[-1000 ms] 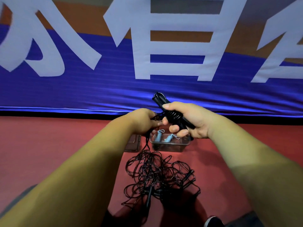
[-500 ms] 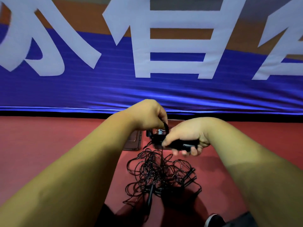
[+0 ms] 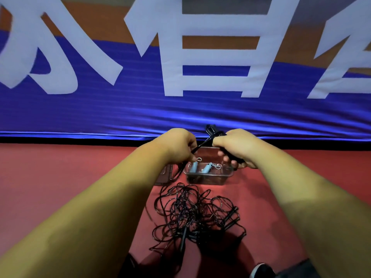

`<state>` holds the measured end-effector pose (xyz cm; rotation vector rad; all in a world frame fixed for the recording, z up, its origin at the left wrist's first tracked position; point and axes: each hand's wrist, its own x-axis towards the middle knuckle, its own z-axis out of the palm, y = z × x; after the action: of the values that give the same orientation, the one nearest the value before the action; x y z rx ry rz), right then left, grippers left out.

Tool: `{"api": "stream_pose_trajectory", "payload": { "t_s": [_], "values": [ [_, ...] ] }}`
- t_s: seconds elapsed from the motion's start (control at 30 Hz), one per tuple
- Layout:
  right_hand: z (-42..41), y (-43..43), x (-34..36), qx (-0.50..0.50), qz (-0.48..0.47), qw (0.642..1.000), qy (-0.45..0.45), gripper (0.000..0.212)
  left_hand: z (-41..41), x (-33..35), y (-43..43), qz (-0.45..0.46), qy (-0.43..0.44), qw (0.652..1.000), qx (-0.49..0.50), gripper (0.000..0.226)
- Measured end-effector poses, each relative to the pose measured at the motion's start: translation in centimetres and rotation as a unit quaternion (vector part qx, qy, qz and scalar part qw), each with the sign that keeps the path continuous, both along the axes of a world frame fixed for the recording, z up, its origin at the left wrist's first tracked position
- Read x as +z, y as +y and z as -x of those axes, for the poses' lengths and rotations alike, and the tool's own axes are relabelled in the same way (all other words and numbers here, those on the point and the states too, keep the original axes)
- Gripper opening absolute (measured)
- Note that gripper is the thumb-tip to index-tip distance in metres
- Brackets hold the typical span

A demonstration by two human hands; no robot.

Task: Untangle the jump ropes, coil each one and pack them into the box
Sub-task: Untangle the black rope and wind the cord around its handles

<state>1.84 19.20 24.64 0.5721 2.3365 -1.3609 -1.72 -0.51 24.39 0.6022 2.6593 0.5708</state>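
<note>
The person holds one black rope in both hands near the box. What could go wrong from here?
1. The cord pinched by the left hand seems to run down into the tangled pile; pulling may tighten knots there.
2. The right hand grips the black handles near the clear box; the hanging cord might snag its rim and tip it.

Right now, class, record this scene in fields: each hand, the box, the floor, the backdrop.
left hand: pinches the black rope that runs to the right hand
right hand: grips the black handles
box: clear, open, standing on the floor; light blue handles inside
floor: red; tangled black ropes lie on it, nearer the person than the box
backdrop: blue banner with large white characters
</note>
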Motion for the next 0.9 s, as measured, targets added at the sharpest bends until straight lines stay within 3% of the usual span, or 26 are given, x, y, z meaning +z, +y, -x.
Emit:
{"api": "stream_pose_trajectory", "payload": {
  "t_s": [0.1,0.17,0.33,0.5,0.67,0.9],
  "values": [
    [-0.1,-0.4,0.5,-0.004,0.023,1.000,0.015,0.023,-0.1,-0.2,0.2,0.024,0.048,0.998,0.028,0.013],
    [0.0,-0.5,0.4,-0.007,0.034,0.999,0.022,0.023,0.0,-0.3,0.4,-0.022,0.032,0.998,0.049,0.010],
    [0.1,-0.4,-0.3,0.012,0.006,0.999,0.048,0.018,-0.1,0.5,0.4,-0.214,-0.123,0.965,0.085,0.013],
    [0.3,-0.3,-0.7,0.033,-0.038,0.997,0.061,0.027,-1.1,1.3,0.7,-0.354,-0.281,0.889,0.075,0.009],
    [0.3,-0.4,-0.5,0.036,-0.052,0.994,0.085,0.020,-1.2,1.2,0.4,-0.349,-0.296,0.887,0.061,0.017],
    [-0.3,-0.6,0.0,0.044,0.019,0.998,0.051,0.015,-0.7,0.2,-0.6,-0.175,-0.212,0.959,0.065,0.020]
  ]
}}
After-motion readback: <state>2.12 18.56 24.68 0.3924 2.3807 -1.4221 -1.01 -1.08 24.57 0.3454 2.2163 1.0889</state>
